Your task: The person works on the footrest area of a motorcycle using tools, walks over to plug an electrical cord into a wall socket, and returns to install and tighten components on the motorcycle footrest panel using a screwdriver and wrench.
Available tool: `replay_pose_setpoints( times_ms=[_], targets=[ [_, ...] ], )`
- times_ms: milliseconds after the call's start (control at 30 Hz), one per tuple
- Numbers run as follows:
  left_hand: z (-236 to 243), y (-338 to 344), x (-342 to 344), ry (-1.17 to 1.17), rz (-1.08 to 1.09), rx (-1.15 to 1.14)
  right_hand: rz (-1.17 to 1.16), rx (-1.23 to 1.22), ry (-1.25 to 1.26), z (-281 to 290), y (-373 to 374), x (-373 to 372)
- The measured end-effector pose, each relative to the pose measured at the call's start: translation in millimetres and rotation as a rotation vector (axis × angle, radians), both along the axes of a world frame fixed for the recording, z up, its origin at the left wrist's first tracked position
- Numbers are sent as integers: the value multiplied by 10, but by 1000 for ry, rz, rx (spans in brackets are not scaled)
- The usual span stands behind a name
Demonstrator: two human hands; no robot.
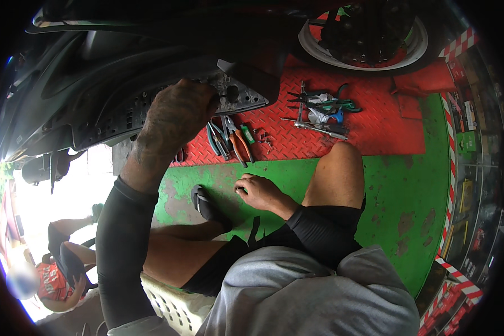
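My left hand (180, 109) is raised against the perforated footboard (238, 99) of a dark motor scooter. Its fingers are curled in at the board; whatever they grip is hidden. Lower down, near my bent knee, my right hand (259, 193) hovers over the green floor with fingers curled; a dark spot shows at the fingertips, too small to name. Orange-handled pliers (241, 144) lie on the red metal plate beyond, among other hand tools (219, 141). Beside them are a small green box (247, 134) and several loose screws (265, 139).
More pliers (344, 105) and a ratchet-like metal tool (319, 127) lie farther right on the red plate (386, 131). A wheel (369, 64) stands at the back. Red-and-white tape (449, 185) edges the green floor (395, 207). Another person (59, 274) sits at the left.
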State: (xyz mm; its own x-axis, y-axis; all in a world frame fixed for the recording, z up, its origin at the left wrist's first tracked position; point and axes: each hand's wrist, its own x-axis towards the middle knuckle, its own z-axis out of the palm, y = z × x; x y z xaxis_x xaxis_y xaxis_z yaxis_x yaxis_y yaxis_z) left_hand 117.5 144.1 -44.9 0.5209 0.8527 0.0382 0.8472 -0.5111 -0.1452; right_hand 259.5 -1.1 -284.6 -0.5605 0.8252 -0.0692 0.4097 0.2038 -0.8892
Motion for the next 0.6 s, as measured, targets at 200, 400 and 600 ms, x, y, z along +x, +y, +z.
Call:
replay_pose_setpoints(
  times_ms=[200,400,600],
  targets=[
    [51,24,50,93,63,-75,-4,47,16,-11,-19,-39],
    [122,84,44,69,-3,-16,-18,42,34,-15,-5,-9],
    [10,35,-5,357,-85,227,-18,56,32,-13,-26,-11]
  ],
)
